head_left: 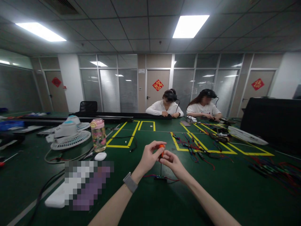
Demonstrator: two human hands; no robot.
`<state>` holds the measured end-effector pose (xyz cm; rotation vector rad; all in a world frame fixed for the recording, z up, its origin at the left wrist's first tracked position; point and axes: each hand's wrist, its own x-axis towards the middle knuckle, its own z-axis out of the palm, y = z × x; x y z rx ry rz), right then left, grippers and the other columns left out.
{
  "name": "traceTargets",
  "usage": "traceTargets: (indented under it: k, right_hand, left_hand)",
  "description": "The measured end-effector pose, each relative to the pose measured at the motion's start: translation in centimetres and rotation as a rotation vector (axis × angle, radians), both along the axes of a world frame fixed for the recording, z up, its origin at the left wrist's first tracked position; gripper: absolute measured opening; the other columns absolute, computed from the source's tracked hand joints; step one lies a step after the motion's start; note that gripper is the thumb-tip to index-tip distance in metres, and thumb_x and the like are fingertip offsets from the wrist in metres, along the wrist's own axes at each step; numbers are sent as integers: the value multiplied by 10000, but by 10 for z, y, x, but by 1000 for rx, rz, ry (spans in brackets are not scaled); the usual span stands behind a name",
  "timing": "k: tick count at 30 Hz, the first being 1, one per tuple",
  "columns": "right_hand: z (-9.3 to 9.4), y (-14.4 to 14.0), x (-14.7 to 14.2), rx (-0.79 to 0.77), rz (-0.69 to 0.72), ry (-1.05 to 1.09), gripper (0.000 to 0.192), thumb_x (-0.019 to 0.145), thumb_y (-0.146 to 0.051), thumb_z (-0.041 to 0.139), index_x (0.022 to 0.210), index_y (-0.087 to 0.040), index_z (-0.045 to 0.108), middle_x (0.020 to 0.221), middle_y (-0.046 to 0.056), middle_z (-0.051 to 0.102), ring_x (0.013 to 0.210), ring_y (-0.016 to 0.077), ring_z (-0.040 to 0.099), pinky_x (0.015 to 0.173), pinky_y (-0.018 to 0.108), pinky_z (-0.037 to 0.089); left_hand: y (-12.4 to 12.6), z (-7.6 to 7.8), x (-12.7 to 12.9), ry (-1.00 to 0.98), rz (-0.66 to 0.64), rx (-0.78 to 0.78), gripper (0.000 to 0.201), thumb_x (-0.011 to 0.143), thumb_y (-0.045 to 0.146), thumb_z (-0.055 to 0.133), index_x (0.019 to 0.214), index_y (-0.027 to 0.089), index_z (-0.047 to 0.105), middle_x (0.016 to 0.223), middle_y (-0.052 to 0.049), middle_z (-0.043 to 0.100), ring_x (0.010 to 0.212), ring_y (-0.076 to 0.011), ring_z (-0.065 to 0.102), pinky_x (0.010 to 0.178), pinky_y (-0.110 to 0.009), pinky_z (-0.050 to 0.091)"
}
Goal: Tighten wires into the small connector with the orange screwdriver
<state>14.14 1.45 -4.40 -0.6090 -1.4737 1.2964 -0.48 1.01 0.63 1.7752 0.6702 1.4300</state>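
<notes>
Both my hands meet around an upright screwdriver [161, 151] with an orange handle. My left hand [151, 153], with a grey watch on the wrist, has its fingers closed on the handle from the left. From the right, my right hand [172, 161] pinches at the lower part of the handle. The thin shaft points straight down to a small green circuit board [160, 178] on the table. Red and dark wires run out from both sides of the board. My fingers partly cover the handle.
On the left stand a drink bottle [98, 135], a white fan [70, 135] and a small white case [100, 156]. Wired boards [192, 144] lie right of centre, with more wires [277, 171] at far right. Two people wearing headsets sit across the green table [150, 201].
</notes>
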Motion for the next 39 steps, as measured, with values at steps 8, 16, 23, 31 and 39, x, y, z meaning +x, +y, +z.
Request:
traceTargets:
  k: [8,16,23,31,39]
  right_hand:
    - [3,1,-4,3,-149,-51,319,597,-384,834,701,-152,642,673,-7,619,672,155,567,671,276,438]
    - [0,-1,-1,6,-115,-27,359,603,-374,838,853,-184,663,802,21,657,762,176,601,747,304,462]
    - [-1,2,-7,57,-234,-72,300,602,-349,834,658,-156,611,634,-26,570,635,134,520,641,269,412]
    - [-1,-1,2,48,-96,-6,345,667,-401,808,893,-186,661,823,22,662,793,178,609,781,312,463]
    - [-2,0,-10,54,-199,-32,321,617,-403,820,724,-156,646,711,-3,599,695,156,544,697,293,431]
  left_hand:
    - [1,-1,-1,57,69,115,177,864,260,586,940,186,728,970,-58,646,917,-180,621,839,-294,488]
    - [3,-1,0,43,117,108,124,827,230,629,884,167,719,879,-46,644,823,-165,617,768,-275,488]
    - [-2,-1,-1,86,119,168,196,894,245,539,946,189,720,1000,-61,634,970,-184,601,885,-306,465]
    - [0,-2,2,3,7,8,224,843,242,596,1024,161,701,938,-65,678,874,-186,645,823,-312,509]
    - [-6,-3,4,130,197,215,178,873,220,574,986,207,711,949,-42,625,908,-171,602,839,-292,478]
